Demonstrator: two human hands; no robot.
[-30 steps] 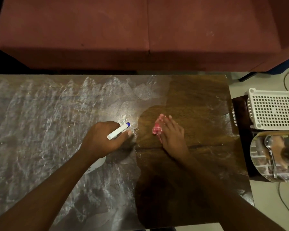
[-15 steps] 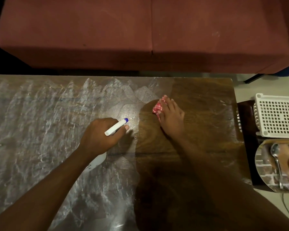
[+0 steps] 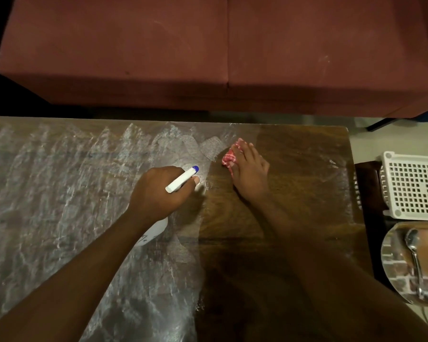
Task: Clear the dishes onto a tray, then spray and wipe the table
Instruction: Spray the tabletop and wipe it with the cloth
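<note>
My left hand (image 3: pixel 162 192) grips a white spray bottle (image 3: pixel 182 179) with a blue nozzle tip, held just over the middle of the dark wooden table (image 3: pixel 294 206). My right hand (image 3: pixel 250 172) presses a red-and-white checked cloth (image 3: pixel 229 157) flat on the table near the far edge, right of the bottle. The table's left part is covered in whitish streaks; the right part looks dark and streak-free. A shiny round metal tray (image 3: pixel 393 272) with a spoon (image 3: pixel 415 257) on it lies at the right, off the table's end.
A white perforated plastic basket (image 3: pixel 415 183) sits on a small dark stand beside the table's right end, above the tray. A dark red sofa (image 3: pixel 208 50) runs along the far side of the table. Pale floor shows at the right.
My right hand has slid the cloth away from me, from mid-table toward the far edge. The left hand with the spray bottle has stayed nearly in place.
</note>
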